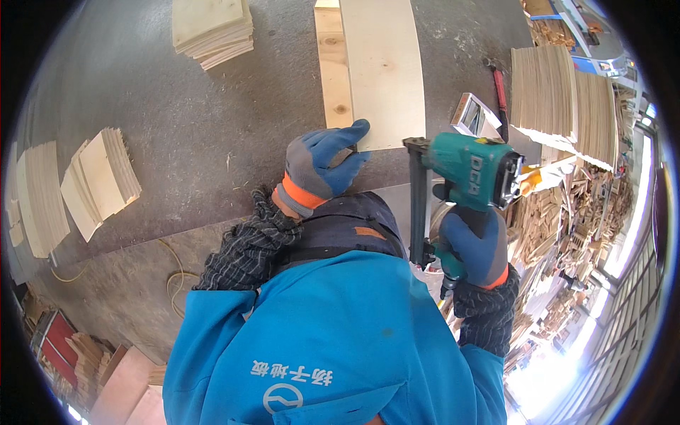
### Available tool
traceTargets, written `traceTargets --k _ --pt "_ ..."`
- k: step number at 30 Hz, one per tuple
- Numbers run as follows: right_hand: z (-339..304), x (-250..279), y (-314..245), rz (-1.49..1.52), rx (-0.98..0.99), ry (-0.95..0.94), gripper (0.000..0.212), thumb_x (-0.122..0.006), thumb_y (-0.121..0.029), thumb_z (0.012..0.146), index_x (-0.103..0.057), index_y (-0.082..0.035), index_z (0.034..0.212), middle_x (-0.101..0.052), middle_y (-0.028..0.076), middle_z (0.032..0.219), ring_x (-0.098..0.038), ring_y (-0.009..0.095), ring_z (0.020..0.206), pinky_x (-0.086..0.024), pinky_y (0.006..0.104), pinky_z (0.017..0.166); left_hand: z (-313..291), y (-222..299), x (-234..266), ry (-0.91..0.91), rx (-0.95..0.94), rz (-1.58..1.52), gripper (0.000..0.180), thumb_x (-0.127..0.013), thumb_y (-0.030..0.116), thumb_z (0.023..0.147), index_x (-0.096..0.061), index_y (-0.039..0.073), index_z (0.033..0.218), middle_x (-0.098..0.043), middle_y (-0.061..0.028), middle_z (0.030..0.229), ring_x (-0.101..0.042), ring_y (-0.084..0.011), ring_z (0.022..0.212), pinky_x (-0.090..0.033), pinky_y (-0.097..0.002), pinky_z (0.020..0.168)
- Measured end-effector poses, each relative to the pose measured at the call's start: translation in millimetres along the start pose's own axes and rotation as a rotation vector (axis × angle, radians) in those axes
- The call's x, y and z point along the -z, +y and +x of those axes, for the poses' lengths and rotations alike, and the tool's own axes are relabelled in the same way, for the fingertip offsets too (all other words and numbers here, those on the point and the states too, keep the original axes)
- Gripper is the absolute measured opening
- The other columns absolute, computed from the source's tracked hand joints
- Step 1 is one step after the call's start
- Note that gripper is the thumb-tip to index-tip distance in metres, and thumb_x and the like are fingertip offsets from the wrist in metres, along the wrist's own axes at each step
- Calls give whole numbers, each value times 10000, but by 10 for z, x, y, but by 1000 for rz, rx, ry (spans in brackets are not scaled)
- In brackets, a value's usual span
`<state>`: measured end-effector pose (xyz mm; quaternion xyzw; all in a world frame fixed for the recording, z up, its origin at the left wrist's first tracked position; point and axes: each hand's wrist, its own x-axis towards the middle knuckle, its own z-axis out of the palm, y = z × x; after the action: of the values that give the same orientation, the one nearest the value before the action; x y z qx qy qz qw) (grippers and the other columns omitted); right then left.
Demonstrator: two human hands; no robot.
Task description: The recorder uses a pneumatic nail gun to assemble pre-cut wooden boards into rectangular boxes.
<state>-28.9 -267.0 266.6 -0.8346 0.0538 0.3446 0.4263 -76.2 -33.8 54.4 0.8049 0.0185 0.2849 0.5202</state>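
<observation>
My right hand (473, 244) is wrapped round the grip of a green pneumatic staple gun (460, 170), its dark magazine pointing down toward me. The gun's nose is just off the near right corner of a pale thin plywood board (386, 71). At that board's near left corner, my left hand (327, 166) grips the edge between forefinger and thumb. Both hands wear blue and grey gloves with orange cuffs. A knotty wooden strip (333, 67) shows along the board's left side, partly covered by it.
On the dark worktable (276, 92) stand plywood stacks at the far left (212, 28), left (103, 180) and right (545, 92). A red-handled hammer (500, 92) lies beside an open small box (476, 117). Wood scraps (545, 241) heap beyond the right side.
</observation>
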Motion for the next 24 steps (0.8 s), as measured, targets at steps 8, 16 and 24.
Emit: traceTargets --k 8,16,24 --pt "44 70 57 68 -13 8 423 -671 -115 953 -698 27 1351 -678 27 825 -606 83 704 -493 271 646 -2 28 17 -18 26 4 359 -929 114 801 -809 21 1126 -826 -160 1145 -823 -287 940 -650 -365 842" --pt "60 66 67 75 -36 -14 431 -673 -131 947 -701 25 1348 -680 23 830 -600 82 702 -489 269 646 -5 17 -9 -20 15 -12 375 -930 110 798 -804 17 1139 -822 -166 1160 -821 -292 956 -650 -369 855" --pt "64 81 44 77 -60 -4 431 -671 -129 950 -697 32 1349 -694 36 873 -617 92 745 -501 270 684 -12 11 7 -22 14 4 380 -926 107 807 -806 19 1157 -825 -169 1137 -821 -287 942 -649 -361 844"
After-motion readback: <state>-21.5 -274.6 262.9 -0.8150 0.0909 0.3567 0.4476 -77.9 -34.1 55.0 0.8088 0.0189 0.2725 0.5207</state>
